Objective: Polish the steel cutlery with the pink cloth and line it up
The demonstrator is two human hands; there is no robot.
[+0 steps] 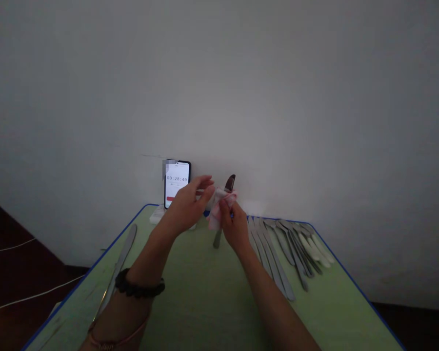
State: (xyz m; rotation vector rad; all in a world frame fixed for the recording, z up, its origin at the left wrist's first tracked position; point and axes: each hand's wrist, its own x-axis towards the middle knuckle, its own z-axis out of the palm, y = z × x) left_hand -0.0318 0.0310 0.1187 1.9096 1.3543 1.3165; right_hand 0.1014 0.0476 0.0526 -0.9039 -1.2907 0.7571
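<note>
A table knife is held slanted above the table, its blade rising out of a pink and white cloth and its handle end showing below. My right hand is closed round the cloth and the knife inside it, thumb pressed on the fabric. The cloth hides the knife's middle. My left hand is just to the left, fingers stretched and apart, with the fingertips close to the cloth. Whether they touch it I cannot tell.
On the right of the green table lie several table knives, with more cutlery and white-handled pieces beside them. Another knife lies at the left edge. A phone showing a timer leans near the wall.
</note>
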